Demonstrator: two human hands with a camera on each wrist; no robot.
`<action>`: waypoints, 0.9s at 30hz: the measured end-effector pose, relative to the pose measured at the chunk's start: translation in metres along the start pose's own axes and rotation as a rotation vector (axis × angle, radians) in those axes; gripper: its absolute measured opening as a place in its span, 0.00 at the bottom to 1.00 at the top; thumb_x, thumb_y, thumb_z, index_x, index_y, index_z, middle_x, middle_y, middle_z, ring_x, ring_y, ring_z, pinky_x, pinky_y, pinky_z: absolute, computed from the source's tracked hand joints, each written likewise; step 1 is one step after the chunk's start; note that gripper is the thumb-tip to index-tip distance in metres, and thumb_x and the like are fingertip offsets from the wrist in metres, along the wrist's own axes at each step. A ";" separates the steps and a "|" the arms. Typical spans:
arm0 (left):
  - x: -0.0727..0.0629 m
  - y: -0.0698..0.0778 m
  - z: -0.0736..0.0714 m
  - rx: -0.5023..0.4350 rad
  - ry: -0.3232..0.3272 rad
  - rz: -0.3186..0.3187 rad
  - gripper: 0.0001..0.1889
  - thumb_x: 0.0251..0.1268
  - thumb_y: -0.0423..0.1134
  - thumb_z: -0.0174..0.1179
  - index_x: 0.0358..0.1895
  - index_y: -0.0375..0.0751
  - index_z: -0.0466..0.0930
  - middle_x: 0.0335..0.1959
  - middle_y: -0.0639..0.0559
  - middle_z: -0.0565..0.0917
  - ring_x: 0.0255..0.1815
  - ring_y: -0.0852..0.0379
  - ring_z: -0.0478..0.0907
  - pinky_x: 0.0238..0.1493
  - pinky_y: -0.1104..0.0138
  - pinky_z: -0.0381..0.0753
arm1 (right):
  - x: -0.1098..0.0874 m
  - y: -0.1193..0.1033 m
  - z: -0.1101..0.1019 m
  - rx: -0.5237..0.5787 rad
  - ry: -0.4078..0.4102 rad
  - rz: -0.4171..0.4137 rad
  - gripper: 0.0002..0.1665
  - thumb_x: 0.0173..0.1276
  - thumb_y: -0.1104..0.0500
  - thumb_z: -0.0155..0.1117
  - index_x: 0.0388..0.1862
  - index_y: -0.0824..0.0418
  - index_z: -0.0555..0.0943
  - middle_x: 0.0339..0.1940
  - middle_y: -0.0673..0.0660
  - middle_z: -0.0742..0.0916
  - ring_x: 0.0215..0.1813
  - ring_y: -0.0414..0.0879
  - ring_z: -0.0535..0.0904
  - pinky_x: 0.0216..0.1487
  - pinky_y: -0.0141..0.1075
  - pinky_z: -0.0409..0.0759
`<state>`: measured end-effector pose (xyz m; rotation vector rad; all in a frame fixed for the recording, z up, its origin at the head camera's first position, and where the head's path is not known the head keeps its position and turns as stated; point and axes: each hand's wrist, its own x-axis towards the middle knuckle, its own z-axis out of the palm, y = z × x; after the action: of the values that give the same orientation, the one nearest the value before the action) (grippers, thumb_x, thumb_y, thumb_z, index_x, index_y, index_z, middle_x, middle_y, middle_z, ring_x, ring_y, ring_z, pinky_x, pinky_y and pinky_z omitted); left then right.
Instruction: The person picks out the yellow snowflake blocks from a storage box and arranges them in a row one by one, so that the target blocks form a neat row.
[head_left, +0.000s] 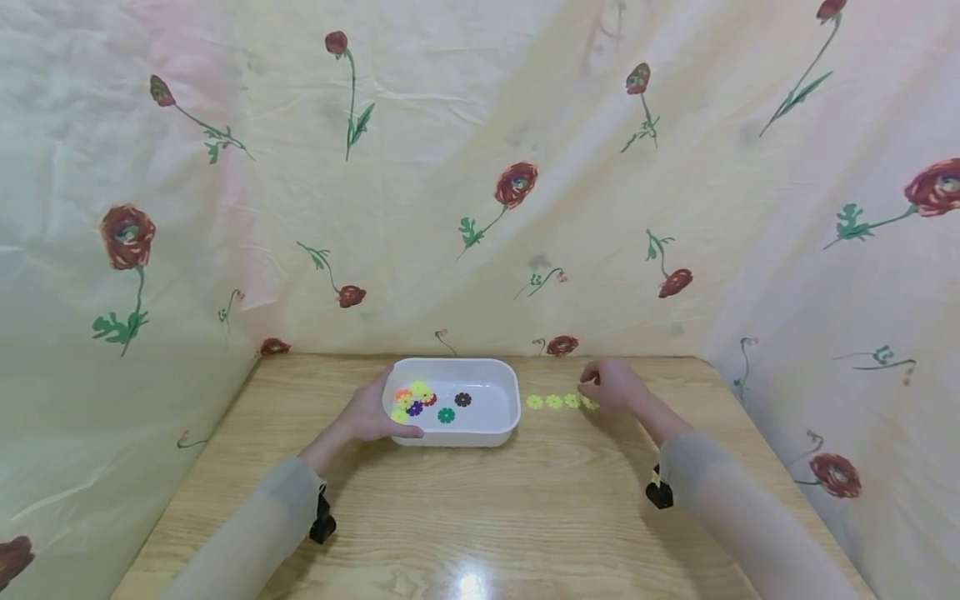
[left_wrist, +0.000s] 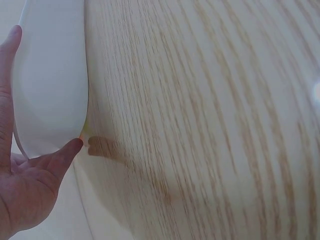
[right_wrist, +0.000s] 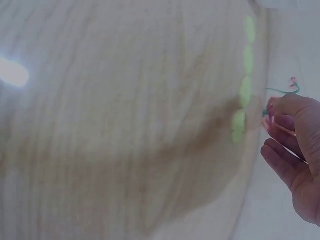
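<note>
My left hand (head_left: pixel 369 413) grips the left end of a white plastic tub (head_left: pixel 480 437), thumb along the near side and fingers behind the far side. In the left wrist view, the tub (left_wrist: pixel 52 75) lies between the thumb and fingers. Flower-shaped plastic pieces lie in it, among them a green piece (head_left: pixel 446 415), a dark brown piece (head_left: pixel 462 400) and a purple piece (head_left: pixel 415 408). Right of the tub runs a row of several yellow flower pieces (head_left: pixel 553 402). At the row's right end hovers my right hand (head_left: pixel 617 387), fingers loosely bent, nothing visible in it.
The wooden table (head_left: pixel 480 500) carries the tub and the row near its back edge. A flower-print cloth (head_left: pixel 450 167) hangs behind the table and at both sides. A small black device (head_left: pixel 660 490) is on the right wrist, another black device (head_left: pixel 322 521) on the left.
</note>
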<state>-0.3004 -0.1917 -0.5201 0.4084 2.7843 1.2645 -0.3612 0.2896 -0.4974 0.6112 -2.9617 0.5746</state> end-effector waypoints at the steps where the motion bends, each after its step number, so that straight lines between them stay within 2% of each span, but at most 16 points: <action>1: 0.000 0.000 0.000 0.001 0.000 0.002 0.70 0.43 0.57 0.87 0.87 0.43 0.49 0.78 0.41 0.72 0.71 0.41 0.74 0.78 0.38 0.71 | 0.002 -0.002 -0.001 -0.007 0.009 -0.014 0.08 0.70 0.59 0.72 0.38 0.63 0.90 0.35 0.58 0.92 0.36 0.46 0.85 0.43 0.48 0.87; 6: 0.000 -0.001 -0.001 -0.002 -0.001 0.018 0.69 0.42 0.57 0.87 0.86 0.43 0.51 0.76 0.41 0.73 0.69 0.41 0.75 0.76 0.39 0.72 | 0.013 -0.015 -0.008 -0.029 0.037 -0.082 0.07 0.69 0.61 0.70 0.37 0.64 0.90 0.34 0.58 0.92 0.36 0.49 0.86 0.43 0.50 0.88; 10: -0.001 -0.001 -0.001 0.003 -0.001 0.030 0.68 0.44 0.57 0.87 0.86 0.42 0.51 0.76 0.41 0.74 0.69 0.41 0.75 0.75 0.38 0.73 | 0.024 -0.030 -0.013 -0.049 0.049 -0.096 0.06 0.70 0.61 0.70 0.39 0.63 0.91 0.35 0.58 0.93 0.38 0.51 0.88 0.45 0.50 0.88; 17: -0.001 -0.001 -0.001 -0.005 0.000 0.032 0.68 0.44 0.56 0.87 0.86 0.43 0.51 0.76 0.41 0.73 0.70 0.40 0.75 0.76 0.39 0.73 | 0.038 -0.057 -0.020 -0.040 0.034 -0.120 0.08 0.71 0.61 0.69 0.40 0.64 0.91 0.46 0.63 0.93 0.45 0.56 0.90 0.50 0.50 0.89; 20: 0.000 -0.001 -0.002 -0.003 0.000 0.036 0.68 0.43 0.56 0.87 0.86 0.43 0.52 0.76 0.41 0.73 0.69 0.40 0.75 0.76 0.38 0.73 | 0.042 -0.066 -0.019 -0.025 0.027 -0.120 0.07 0.70 0.61 0.70 0.39 0.64 0.91 0.44 0.62 0.93 0.45 0.55 0.89 0.52 0.50 0.89; 23: 0.000 -0.001 -0.002 -0.004 -0.001 0.029 0.69 0.43 0.56 0.87 0.86 0.42 0.51 0.77 0.40 0.73 0.70 0.39 0.74 0.77 0.38 0.72 | 0.047 -0.074 -0.016 -0.016 0.029 -0.125 0.07 0.69 0.60 0.71 0.39 0.63 0.91 0.38 0.59 0.93 0.43 0.52 0.88 0.51 0.50 0.89; 27: 0.000 -0.001 -0.002 -0.007 -0.009 0.013 0.72 0.43 0.57 0.87 0.87 0.39 0.47 0.79 0.39 0.71 0.72 0.39 0.74 0.78 0.37 0.70 | 0.052 -0.087 -0.013 -0.009 0.023 -0.144 0.08 0.70 0.59 0.70 0.39 0.63 0.91 0.38 0.58 0.93 0.42 0.51 0.88 0.50 0.49 0.89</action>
<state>-0.3008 -0.1938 -0.5199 0.4312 2.7735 1.2724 -0.3753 0.2012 -0.4481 0.8031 -2.8672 0.5515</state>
